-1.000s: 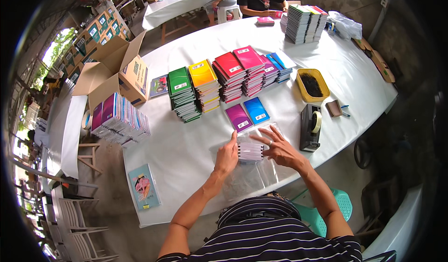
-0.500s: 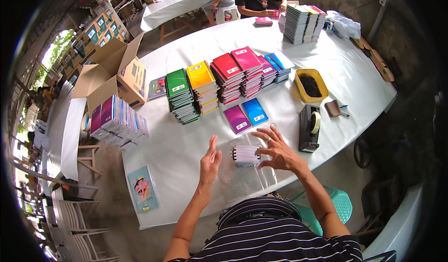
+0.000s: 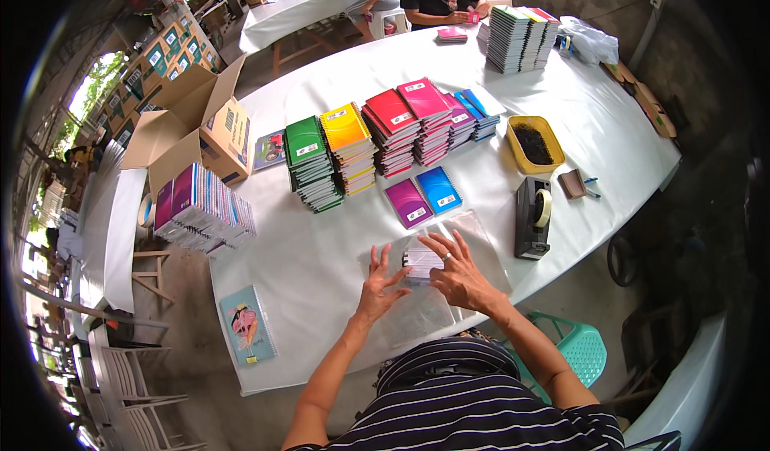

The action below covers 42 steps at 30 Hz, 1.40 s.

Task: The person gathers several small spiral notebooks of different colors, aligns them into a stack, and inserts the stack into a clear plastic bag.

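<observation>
A small stack of notebooks (image 3: 420, 260), with pale page edges and dark binding bits, lies on a clear plastic sheet (image 3: 417, 318) at the near edge of the table. My left hand (image 3: 378, 289) is at its left side, open, thumb and fingers apart, the thumb close to the stack. Over the right side of the stack reaches my right hand (image 3: 464, 277), fingers stretched and spread, fingertips at its top; they partly hide it. Just beyond lie a purple notebook (image 3: 407, 202) and a blue notebook (image 3: 439, 189) side by side.
Beyond stand piles of green (image 3: 305, 142), yellow (image 3: 345, 126), red and pink notebooks. On the right are a tape dispenser (image 3: 531, 220) and a yellow tub (image 3: 536, 144). An open carton (image 3: 224, 138) and a notebook stack (image 3: 200, 206) are left. Across the table sits a person (image 3: 437, 6).
Both hands have come closer together around the small stack. My left hand has moved right and its fingers have bent; my right hand now covers more of the stack.
</observation>
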### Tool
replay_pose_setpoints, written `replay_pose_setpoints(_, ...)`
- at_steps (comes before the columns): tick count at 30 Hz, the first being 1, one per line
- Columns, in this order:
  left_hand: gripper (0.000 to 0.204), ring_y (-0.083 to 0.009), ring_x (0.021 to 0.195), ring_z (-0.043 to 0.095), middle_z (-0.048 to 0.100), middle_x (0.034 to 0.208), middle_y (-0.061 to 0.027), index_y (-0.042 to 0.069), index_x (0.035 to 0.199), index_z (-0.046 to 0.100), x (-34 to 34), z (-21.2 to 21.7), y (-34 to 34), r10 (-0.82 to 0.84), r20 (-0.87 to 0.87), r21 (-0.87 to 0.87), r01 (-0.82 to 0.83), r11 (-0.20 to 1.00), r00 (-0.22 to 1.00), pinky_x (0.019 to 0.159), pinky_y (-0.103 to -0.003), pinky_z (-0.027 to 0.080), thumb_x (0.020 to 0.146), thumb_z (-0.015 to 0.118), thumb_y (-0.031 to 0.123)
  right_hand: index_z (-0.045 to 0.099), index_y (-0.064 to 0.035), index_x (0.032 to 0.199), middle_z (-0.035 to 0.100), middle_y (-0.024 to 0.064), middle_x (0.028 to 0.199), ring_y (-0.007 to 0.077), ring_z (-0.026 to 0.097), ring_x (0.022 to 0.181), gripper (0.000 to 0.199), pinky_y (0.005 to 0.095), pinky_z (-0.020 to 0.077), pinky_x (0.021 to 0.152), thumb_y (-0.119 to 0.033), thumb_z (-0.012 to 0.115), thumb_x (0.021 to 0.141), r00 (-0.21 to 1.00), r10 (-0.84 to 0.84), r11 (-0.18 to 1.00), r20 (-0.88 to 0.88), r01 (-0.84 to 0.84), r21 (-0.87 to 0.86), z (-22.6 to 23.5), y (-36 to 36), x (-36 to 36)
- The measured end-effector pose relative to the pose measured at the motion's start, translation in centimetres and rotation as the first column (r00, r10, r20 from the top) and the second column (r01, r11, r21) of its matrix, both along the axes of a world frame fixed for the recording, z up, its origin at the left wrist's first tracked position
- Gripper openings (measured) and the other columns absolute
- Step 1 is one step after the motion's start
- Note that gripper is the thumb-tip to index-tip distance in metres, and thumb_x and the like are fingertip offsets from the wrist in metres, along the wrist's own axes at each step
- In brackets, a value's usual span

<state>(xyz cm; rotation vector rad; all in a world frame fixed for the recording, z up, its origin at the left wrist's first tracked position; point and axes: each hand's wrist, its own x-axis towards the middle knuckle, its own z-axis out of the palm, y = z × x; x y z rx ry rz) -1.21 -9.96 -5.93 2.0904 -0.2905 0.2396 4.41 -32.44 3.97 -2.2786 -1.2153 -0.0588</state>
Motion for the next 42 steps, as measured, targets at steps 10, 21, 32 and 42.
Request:
replay_pose_setpoints(10,0.048,-0.0393,0.145,0.007,0.021,0.157,-0.0086,0.035,0.115,0.069,1.2,-0.4,0.6,-0.045,0.035,0.124,0.041,0.991,0.998,0.115,-0.049,0.021,0.069,0.081,0.026,0.067,-0.0064,0.072,0.032,0.0132,0.149,0.0318,0.025,0.14,0.01,0.0583,0.0137,0.114,-0.013,0.074,0.071,1.0,0.025,1.0,0.005,-0.025,-0.016,0.3,-0.2,0.2)
replay_pose_setpoints(21,0.05,-0.0381,0.146,0.006,0.022,0.157,-0.0084,0.037,0.116,0.068,2.6,0.3,0.3,-0.112,0.065,0.223,0.095,0.97,0.992,0.115,-0.05,0.019,0.069,0.081,0.028,0.069,-0.0071,0.073,0.034,0.0121,0.149,0.03,0.025,0.141,0.007,0.0574,0.0135,0.115,-0.011,0.075,0.069,0.998,0.068,0.996,-0.019,-0.069,-0.051,0.8,-0.3,1.1)
replay_pose_setpoints(32,0.044,-0.04,0.141,0.023,0.045,0.145,-0.0035,0.04,0.118,0.065,3.7,-0.8,0.7,-0.205,0.065,0.204,0.188,0.961,0.977,0.113,-0.048,0.027,0.075,0.075,0.036,0.058,-0.0074,0.109,0.049,0.012,0.131,0.0295,0.041,0.127,0.04,0.049,0.0275,0.109,-0.016,0.075,0.074,0.994,-0.064,0.993,-0.091,0.072,0.092,1.8,0.0,5.2)
replay_pose_setpoints(42,0.045,-0.0408,0.139,0.028,0.047,0.142,-0.0048,0.04,0.119,0.064,3.9,-0.8,0.9,-0.235,0.071,0.273,0.208,0.939,0.969,0.112,-0.052,0.027,0.076,0.075,0.036,0.059,-0.0069,0.107,0.066,0.0058,0.08,0.0233,0.064,0.083,0.028,0.0374,0.0437,0.084,-0.002,0.063,0.079,0.996,-0.091,0.978,-0.014,0.092,0.186,-0.2,1.6,7.6)
